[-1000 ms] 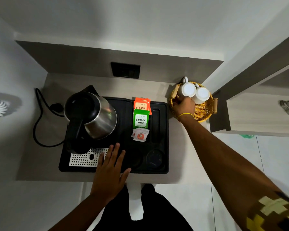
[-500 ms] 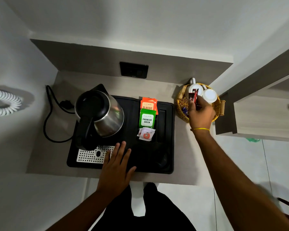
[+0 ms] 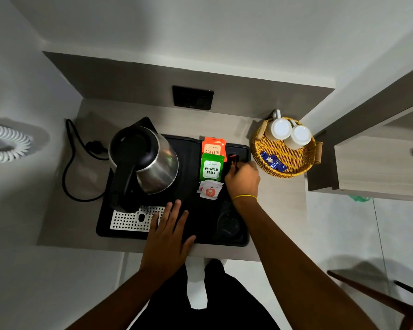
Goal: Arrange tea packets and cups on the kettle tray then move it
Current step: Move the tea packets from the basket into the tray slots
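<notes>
The black kettle tray (image 3: 196, 225) lies on the counter with a steel kettle (image 3: 144, 163) at its left. On the tray's middle sit an orange tea packet (image 3: 214, 147), a green tea packet (image 3: 211, 169) and a white packet with a red apple (image 3: 209, 189). My right hand (image 3: 242, 181) is shut on a small red and black packet (image 3: 233, 159) over the tray's right slot. My left hand (image 3: 168, 234) rests flat and open on the tray's front edge. Two white cups (image 3: 287, 132) stand upside down in a wicker basket (image 3: 285, 163) at the right.
Blue sachets (image 3: 273, 161) lie in the basket. The kettle's black cord (image 3: 69, 160) loops over the counter at the left. A wall socket (image 3: 192, 97) is behind the tray. A cabinet (image 3: 377, 163) stands close on the right, and a white coiled cord (image 3: 7, 145) hangs far left.
My right hand took a red and black packet out of the basket and carried it left to the tray's right slot. My left hand stayed on the tray.
</notes>
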